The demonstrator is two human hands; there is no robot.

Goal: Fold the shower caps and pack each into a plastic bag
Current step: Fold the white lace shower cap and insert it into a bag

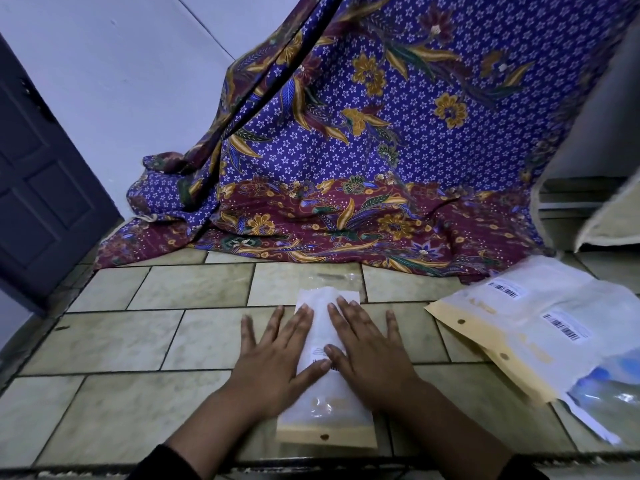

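Observation:
A narrow clear plastic bag [322,327] with a white folded shower cap inside lies lengthwise on the tiled floor, its yellow header strip nearest me. My left hand [277,355] lies flat with straight fingers on the bag's left side. My right hand [367,351] presses flat on its right side. The two thumbs almost meet over a printed label in the middle of the bag.
A pile of other packaged bags [526,327] with barcode labels and yellow headers lies on the tiles [138,341] at the right, with a blue-tinted packet [609,386] beside it. A patterned purple cloth [346,168] hangs behind. A dark door [41,188] stands at the left.

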